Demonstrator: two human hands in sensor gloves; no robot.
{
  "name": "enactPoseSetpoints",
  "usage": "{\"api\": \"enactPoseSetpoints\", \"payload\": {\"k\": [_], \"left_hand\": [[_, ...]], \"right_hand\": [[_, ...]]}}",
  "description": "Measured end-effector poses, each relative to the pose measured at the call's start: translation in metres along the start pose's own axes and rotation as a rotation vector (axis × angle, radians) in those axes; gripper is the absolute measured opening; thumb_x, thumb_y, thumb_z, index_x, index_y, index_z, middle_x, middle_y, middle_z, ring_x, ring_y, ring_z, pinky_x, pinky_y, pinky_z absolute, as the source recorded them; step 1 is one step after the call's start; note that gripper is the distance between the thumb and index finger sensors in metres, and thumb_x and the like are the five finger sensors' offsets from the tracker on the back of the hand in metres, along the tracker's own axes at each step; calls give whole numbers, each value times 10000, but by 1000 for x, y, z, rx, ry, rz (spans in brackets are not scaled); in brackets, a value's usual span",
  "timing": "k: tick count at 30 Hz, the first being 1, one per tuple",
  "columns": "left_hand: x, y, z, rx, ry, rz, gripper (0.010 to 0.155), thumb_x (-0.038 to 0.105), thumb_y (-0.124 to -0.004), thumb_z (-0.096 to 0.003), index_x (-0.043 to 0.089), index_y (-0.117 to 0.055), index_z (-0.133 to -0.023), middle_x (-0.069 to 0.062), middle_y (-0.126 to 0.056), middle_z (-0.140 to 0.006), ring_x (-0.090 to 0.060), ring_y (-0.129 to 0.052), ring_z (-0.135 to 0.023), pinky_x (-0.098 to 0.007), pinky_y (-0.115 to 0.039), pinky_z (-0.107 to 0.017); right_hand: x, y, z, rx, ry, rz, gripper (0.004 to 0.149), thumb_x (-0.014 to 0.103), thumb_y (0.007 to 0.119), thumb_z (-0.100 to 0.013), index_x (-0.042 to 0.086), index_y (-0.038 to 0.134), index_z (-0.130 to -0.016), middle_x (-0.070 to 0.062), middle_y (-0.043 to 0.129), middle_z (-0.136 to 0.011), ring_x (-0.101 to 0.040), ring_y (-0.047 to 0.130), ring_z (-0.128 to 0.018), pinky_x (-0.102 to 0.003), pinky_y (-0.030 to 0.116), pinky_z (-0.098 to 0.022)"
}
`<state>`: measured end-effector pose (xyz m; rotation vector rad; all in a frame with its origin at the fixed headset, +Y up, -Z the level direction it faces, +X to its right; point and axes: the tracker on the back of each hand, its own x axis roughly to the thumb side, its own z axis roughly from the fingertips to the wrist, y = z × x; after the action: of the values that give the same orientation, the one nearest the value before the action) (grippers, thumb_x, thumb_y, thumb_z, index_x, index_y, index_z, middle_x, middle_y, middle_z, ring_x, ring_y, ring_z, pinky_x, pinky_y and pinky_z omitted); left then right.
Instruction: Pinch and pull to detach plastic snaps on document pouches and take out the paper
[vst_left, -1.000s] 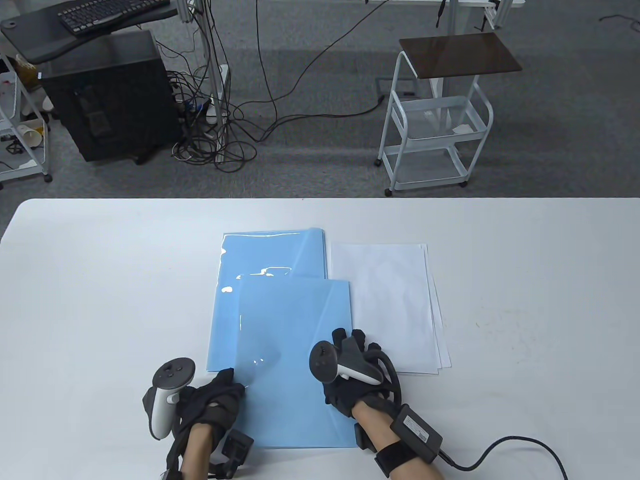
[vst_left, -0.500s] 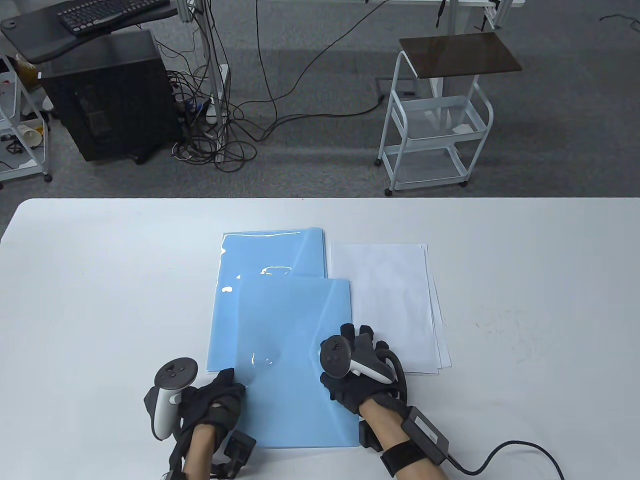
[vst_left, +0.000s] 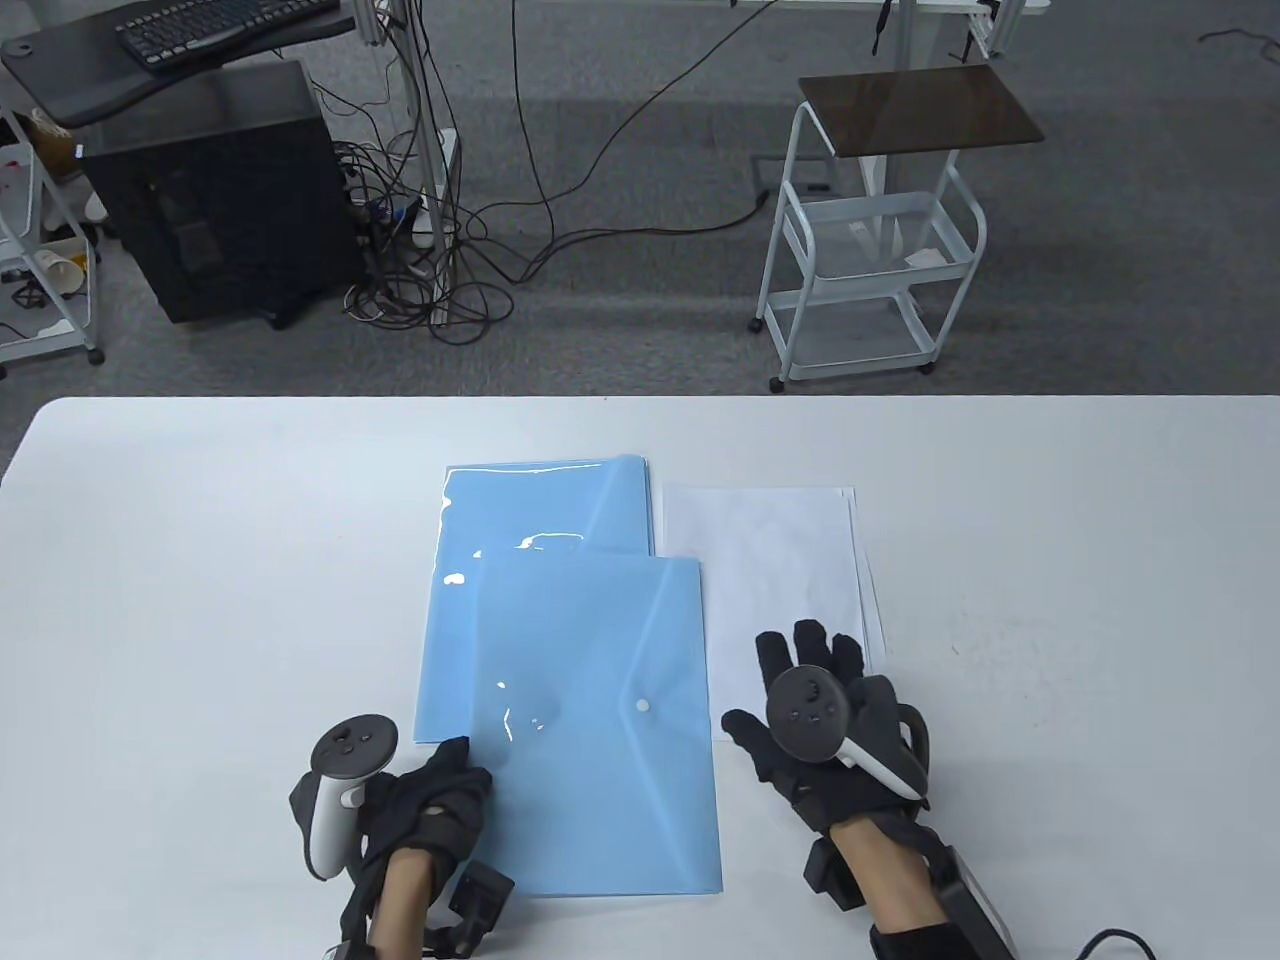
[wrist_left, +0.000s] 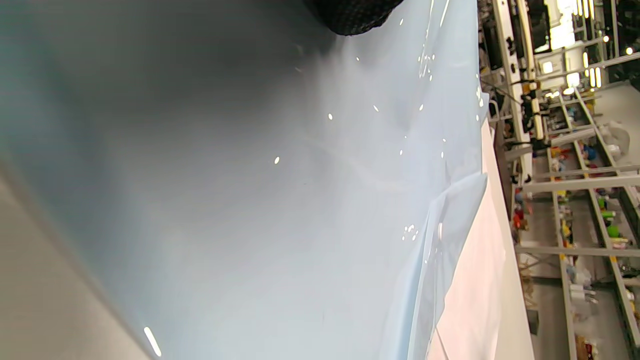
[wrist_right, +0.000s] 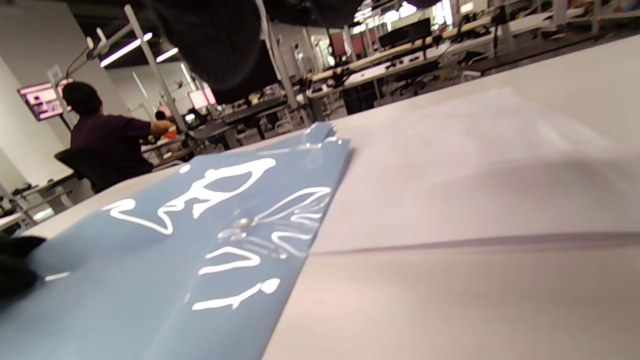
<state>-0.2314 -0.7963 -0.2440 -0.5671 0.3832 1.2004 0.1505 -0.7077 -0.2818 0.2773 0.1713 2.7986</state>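
A blue document pouch (vst_left: 600, 720) lies on top of other blue pouches (vst_left: 545, 510), its flap flat and its white snap (vst_left: 643, 706) uncovered. My left hand (vst_left: 455, 775) stays at the pouch's left edge, curled fingers holding it; one fingertip (wrist_left: 350, 15) lies on the plastic. My right hand (vst_left: 790, 680) hovers with spread fingers over the near end of the white paper stack (vst_left: 770, 560), holding nothing. From the right wrist the pouch (wrist_right: 150, 260), its snap (wrist_right: 243, 221) and the paper (wrist_right: 450, 175) are visible.
The white table (vst_left: 1050, 600) carries only the pouches and paper. A cable (vst_left: 1110, 942) trails from my right wrist. Beyond the far edge stand a white cart (vst_left: 870, 250) and a black computer case (vst_left: 215, 200). A person (wrist_right: 107, 145) sits at a distant desk.
My right hand left the top pouch's flap and moved right over the paper, uncovering the snap. The top pouch shifted slightly right. My left hand stayed put.
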Motion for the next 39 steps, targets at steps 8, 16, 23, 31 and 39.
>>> {"api": "enactPoseSetpoints", "payload": {"k": [8, 16, 23, 31, 39], "left_hand": [[0, 0, -1, -5, 3, -1, 501, 180, -643, -563, 152, -532, -1051, -58, -826, -950, -285, -1000, -658, -429, -879, -494], [0, 0, -1, -18, 0, 24, 505, 167, -644, -559, 148, -533, -1051, -70, -824, -954, -298, -995, -664, -438, -876, -497], [5, 9, 9, -42, -31, 112, 495, 156, -650, -552, 139, -568, -1040, -101, -849, -926, -319, -1017, -630, -432, -895, -455], [27, 40, 21, -27, -136, 210, 493, 156, -645, -554, 142, -573, -1042, -107, -854, -907, -306, -1008, -596, -426, -882, -446], [47, 82, 6, 155, -94, 165, 491, 173, -649, -560, 154, -588, -1047, -90, -866, -885, -286, -1002, -573, -431, -877, -441]], "right_hand": [[-46, -6, 13, -103, 84, 7, 856, 592, 697, -555, 137, 333, -1183, -363, 218, -1228, -717, 247, -996, -877, 351, -590], [-68, 8, 16, -156, 100, -36, 869, 607, 693, -548, 123, 344, -1180, -365, 232, -1228, -713, 251, -998, -883, 345, -583], [-71, 6, 21, -170, 95, -73, 859, 597, 695, -553, 104, 368, -1176, -368, 250, -1226, -711, 274, -998, -881, 357, -581], [-79, 7, 21, -159, 118, -116, 855, 592, 697, -555, 93, 381, -1174, -369, 262, -1225, -713, 287, -996, -883, 360, -577], [-82, 3, 23, -166, 107, -157, 857, 590, 698, -555, 84, 386, -1173, -377, 281, -1222, -717, 301, -993, -881, 365, -577]]}}
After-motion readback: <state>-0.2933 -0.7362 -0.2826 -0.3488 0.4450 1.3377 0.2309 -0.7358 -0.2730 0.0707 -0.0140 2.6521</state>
